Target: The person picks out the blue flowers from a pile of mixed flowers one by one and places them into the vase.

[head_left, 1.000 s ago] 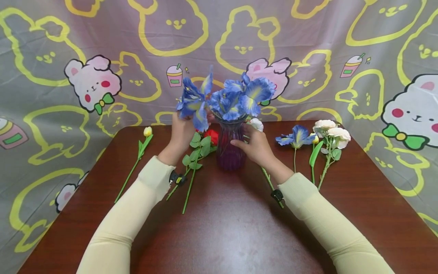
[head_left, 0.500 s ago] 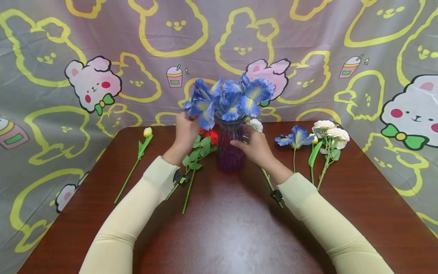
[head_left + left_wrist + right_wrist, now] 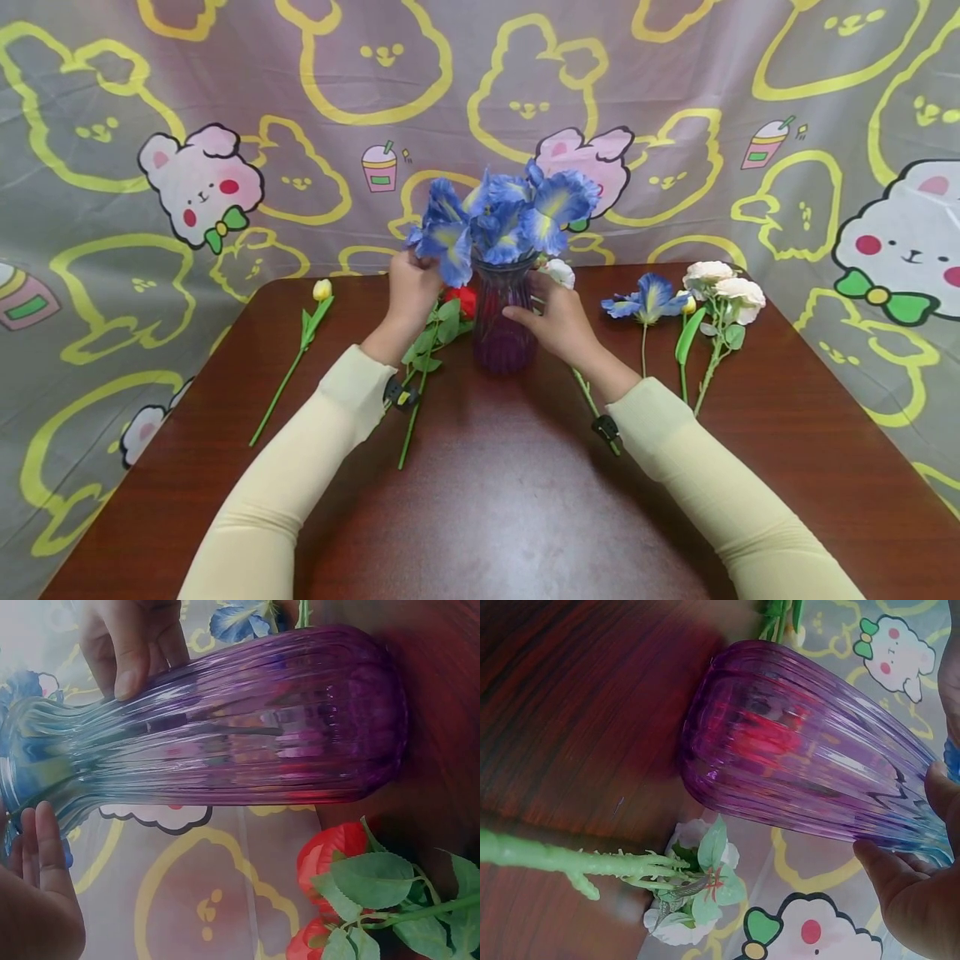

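Note:
A ribbed glass vase (image 3: 504,333), blue at the neck and purple below, stands upright on the table. My right hand (image 3: 561,321) holds its side, thumb in front; the right wrist view shows the fingers (image 3: 889,874) on the glass near the neck. Blue irises (image 3: 562,208) fill the mouth. Just left of the rim, my left hand (image 3: 412,292) grips another blue iris (image 3: 444,237) under its bloom, which overlaps the others. In the left wrist view the left fingers (image 3: 51,847) lie right by the rim. Much of the held stem is hidden.
Red roses (image 3: 462,300) with leafy stems lie left of the vase, and a yellow tulip (image 3: 322,290) farther left. To the right lie a white flower (image 3: 558,272), a blue iris (image 3: 648,298), another tulip (image 3: 688,304) and pale roses (image 3: 738,296). A patterned curtain (image 3: 450,92) hangs behind.
My left hand has moved right and slightly down, bringing its iris from beside the vase up against the other blooms. My right hand stays on the vase.

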Action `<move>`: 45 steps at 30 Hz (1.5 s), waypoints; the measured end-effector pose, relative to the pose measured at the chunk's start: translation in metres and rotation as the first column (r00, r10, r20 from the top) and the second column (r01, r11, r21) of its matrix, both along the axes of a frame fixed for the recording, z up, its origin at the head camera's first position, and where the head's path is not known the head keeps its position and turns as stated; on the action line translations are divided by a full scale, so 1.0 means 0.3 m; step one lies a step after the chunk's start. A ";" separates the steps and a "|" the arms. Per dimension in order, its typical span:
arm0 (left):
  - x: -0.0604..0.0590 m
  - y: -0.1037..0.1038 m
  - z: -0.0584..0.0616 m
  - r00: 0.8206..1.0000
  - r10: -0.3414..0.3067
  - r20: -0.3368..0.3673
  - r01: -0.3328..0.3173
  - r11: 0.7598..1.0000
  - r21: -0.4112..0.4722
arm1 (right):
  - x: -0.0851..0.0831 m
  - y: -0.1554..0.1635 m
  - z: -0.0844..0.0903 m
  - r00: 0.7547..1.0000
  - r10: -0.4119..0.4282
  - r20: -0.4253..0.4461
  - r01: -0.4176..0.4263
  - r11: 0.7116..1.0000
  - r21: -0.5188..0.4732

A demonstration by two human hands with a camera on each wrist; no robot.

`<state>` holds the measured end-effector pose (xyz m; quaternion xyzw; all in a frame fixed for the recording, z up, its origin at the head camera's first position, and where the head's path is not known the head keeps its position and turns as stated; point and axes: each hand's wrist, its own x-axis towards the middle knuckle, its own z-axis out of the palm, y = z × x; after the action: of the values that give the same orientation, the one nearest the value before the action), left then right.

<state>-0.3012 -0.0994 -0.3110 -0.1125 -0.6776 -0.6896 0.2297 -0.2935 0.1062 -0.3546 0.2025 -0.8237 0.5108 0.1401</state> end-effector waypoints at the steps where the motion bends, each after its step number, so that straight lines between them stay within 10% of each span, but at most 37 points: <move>1: 0.001 -0.002 -0.002 1.000 -0.001 0.004 0.001 1.000 -0.005 | 0.000 0.000 0.001 1.000 0.000 0.000 0.000 1.000 0.001; 13: 0.003 -0.013 -0.021 0.995 0.059 0.084 -0.052 0.994 -0.093 | 0.007 0.004 0.004 0.999 -0.001 0.033 0.001 1.000 0.007; 19: 0.009 -0.021 -0.051 0.995 -0.037 0.091 0.048 0.991 -0.124 | 0.004 0.004 -0.003 1.000 0.001 0.028 -0.001 1.000 0.005; 29: -0.007 -0.014 -0.116 0.983 -0.138 0.123 0.176 0.906 -0.384 | 0.000 0.003 -0.006 1.000 -0.003 0.015 0.003 1.000 0.003; 45: -0.030 0.037 -0.184 0.955 -0.209 0.208 0.260 0.932 -0.254 | 0.000 -0.001 -0.010 0.999 -0.007 -0.036 0.008 1.000 0.010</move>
<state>-0.3100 -0.0884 -0.3663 -0.1623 -0.7672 -0.6171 0.0661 -0.2936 0.1059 -0.3575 0.2093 -0.8244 0.5023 0.1559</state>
